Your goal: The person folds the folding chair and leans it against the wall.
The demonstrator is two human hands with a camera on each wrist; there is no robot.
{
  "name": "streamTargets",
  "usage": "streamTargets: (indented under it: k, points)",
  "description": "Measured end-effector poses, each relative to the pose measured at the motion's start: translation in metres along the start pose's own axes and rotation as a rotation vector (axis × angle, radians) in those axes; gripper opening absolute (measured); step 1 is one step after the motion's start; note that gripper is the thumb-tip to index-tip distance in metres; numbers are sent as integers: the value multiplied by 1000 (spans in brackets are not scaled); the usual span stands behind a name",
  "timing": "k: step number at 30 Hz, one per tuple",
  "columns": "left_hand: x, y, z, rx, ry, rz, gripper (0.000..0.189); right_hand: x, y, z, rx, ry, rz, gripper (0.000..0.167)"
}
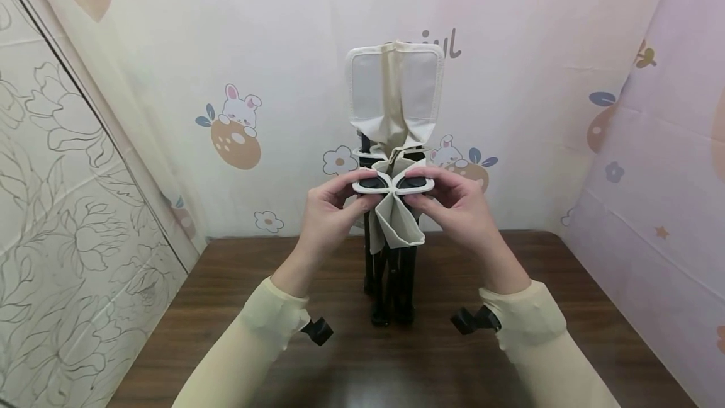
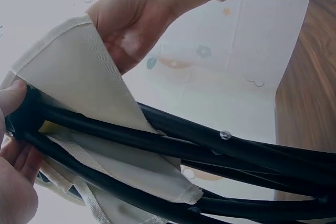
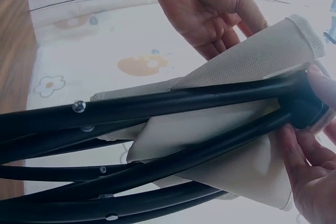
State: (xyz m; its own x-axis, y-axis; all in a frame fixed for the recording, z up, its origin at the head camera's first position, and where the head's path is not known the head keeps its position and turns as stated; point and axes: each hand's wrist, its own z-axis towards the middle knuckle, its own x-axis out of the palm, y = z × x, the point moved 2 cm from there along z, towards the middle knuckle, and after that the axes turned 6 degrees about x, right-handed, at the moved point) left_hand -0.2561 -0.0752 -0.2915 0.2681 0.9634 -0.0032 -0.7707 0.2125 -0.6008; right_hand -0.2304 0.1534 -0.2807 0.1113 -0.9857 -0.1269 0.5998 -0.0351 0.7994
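A folding chair with beige fabric (image 1: 399,225) and black tube legs (image 1: 406,276) stands upright and folded on the table. Its backrest (image 1: 367,87) rises behind the seat. My left hand (image 1: 331,216) pinches the left white-edged corner of the seat, thumb below and fingers above, over a black leg end. The right hand (image 1: 464,209) pinches the matching right corner the same way. Both corners meet in the middle. Seat cloth (image 2: 79,72) hangs in folds between the tubes in the left wrist view. Rivets dot the black tubes (image 3: 210,98) in the right wrist view.
The chair's feet stand on a dark wooden table (image 1: 272,357). Behind it hangs a pale curtain (image 1: 294,106) printed with rabbits and flowers. A panel with line-drawn flowers (image 1: 73,206) is on the left. Each wrist wears a small black camera (image 1: 320,330).
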Motion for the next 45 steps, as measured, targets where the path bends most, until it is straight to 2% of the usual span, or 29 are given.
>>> streamTargets:
  k: [8, 13, 17, 25, 30, 37, 41, 45]
  points:
    - [1, 0, -5, 21, -25, 7, 37, 1, -1, -5, 38, -20, 47, 44]
    - [-2, -3, -8, 19, -36, 81, 41, 2, -1, -9, 32, -20, 60, 48]
    - [-5, -5, -10, 31, -19, 156, 43, 0, -1, -14, 10, -25, 60, 54]
    - [-15, -6, -21, 56, 5, 171, 51, -10, -8, -27, 2, -55, 12, 63]
    - [-25, -4, -33, -2, -6, 158, 54, -17, -15, -43, 15, -52, -14, 68]
    - [-38, 10, -57, -89, -4, 141, 37, -25, -32, -65, 33, -106, -82, 42]
    - [-41, 25, -74, -141, 30, 133, 33, -25, -53, -81, 55, -74, -133, 39]
    - [-42, 40, -95, -209, 60, 168, 29, -16, -82, -99, 51, -37, -211, 33]
